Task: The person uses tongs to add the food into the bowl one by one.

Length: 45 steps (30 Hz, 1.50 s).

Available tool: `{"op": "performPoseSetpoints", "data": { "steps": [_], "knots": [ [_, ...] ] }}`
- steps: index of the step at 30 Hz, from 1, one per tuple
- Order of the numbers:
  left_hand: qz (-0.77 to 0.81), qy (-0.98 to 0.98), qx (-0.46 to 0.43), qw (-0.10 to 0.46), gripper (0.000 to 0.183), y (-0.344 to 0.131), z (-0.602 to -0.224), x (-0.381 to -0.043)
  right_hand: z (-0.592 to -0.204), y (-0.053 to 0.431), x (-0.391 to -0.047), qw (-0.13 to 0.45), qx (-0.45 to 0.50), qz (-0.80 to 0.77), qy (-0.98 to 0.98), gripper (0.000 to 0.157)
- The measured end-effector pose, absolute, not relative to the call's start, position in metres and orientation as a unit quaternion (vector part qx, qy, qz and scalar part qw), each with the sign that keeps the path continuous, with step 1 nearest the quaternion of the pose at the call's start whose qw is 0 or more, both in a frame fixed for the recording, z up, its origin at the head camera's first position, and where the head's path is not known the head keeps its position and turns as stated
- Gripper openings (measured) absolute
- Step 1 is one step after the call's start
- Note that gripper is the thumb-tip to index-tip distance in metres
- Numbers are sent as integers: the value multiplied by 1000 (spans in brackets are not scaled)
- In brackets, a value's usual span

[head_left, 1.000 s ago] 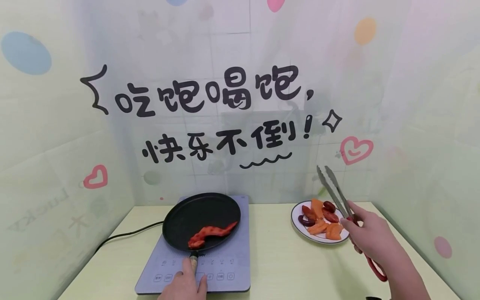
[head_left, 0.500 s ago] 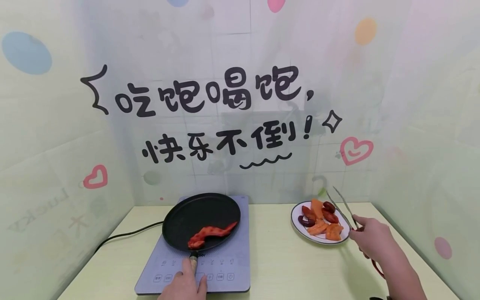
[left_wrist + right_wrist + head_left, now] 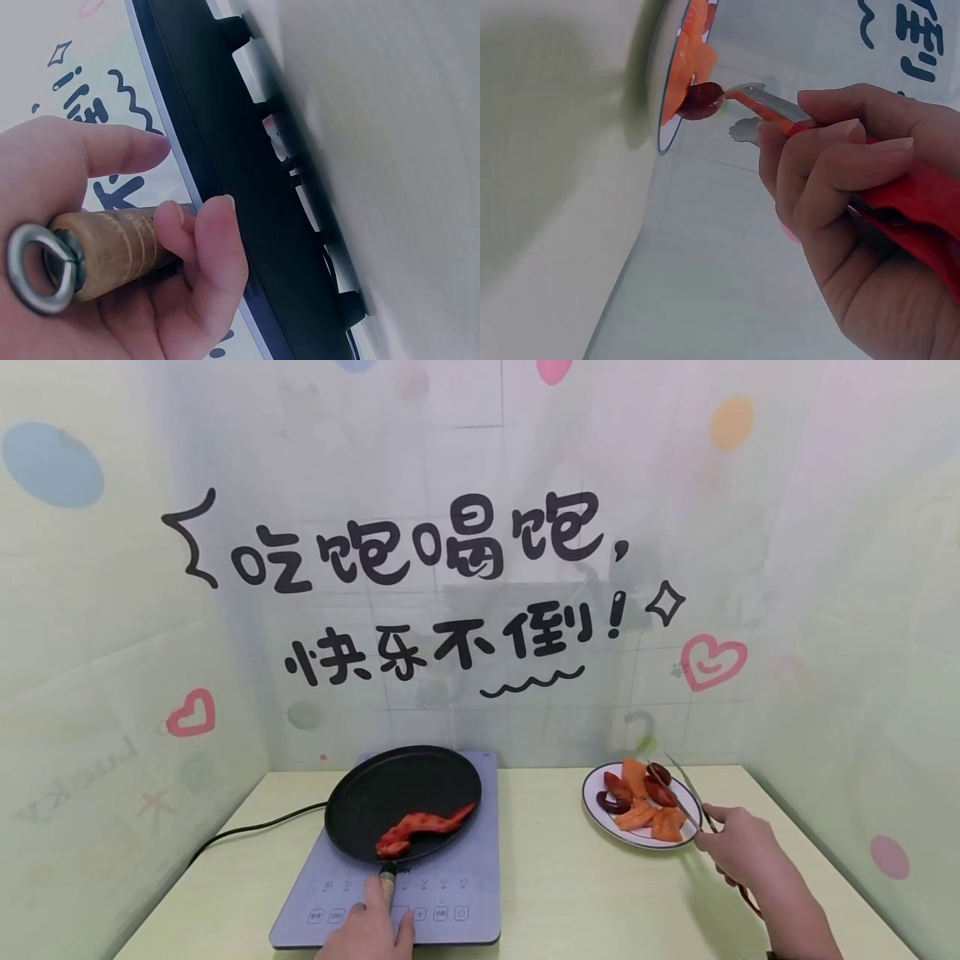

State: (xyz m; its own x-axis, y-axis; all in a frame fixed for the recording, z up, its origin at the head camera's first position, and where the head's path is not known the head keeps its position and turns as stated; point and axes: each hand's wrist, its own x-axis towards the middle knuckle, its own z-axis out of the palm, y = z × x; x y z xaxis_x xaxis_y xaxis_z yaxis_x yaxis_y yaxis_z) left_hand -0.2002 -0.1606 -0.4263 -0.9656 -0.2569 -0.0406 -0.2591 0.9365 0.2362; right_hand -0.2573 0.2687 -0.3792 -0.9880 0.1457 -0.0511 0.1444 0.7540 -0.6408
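My left hand (image 3: 367, 931) grips the wooden handle (image 3: 112, 247) of a black frying pan (image 3: 397, 785), which has a metal ring at its end. A long red strip of food (image 3: 426, 823) lies in the pan near the handle side. My right hand (image 3: 744, 850) holds metal tongs with red handles (image 3: 922, 187), their arms spread apart. The tong tips reach over the right side of a white plate (image 3: 606, 823), close to dark red sausage-like pieces (image 3: 660, 792). Whether the tips touch a piece I cannot tell. Orange slices (image 3: 667, 823) also lie on the plate.
Beneath the pan is a grey induction cooktop (image 3: 476, 868) with a touch panel; its black cable (image 3: 258, 823) runs off to the left. All stands on a pale yellow table (image 3: 555, 902). A printed curtain (image 3: 465, 718) encloses the back and sides.
My right hand has lowered the tongs from above and behind the plate down over its right edge; their arms look further apart. My left hand and the pan have stayed put.
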Motion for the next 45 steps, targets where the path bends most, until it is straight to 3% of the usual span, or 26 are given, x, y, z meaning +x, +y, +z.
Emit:
{"op": "performPoseSetpoints", "data": {
  "steps": [16, 28, 45],
  "knots": [
    [118, 984, -133, 5, 49, -161, -428, -201, -394, 272, -266, -30, -77, 349, -934, 63],
    [118, 983, -137, 14, 50, -161, -428, -202, -394, 271, -263, -4, -55, 317, -947, 56],
    [120, 983, -137, 1, 50, -161, -428, -201, -388, 270, -260, -8, -64, 348, -935, 54]
  ]
}}
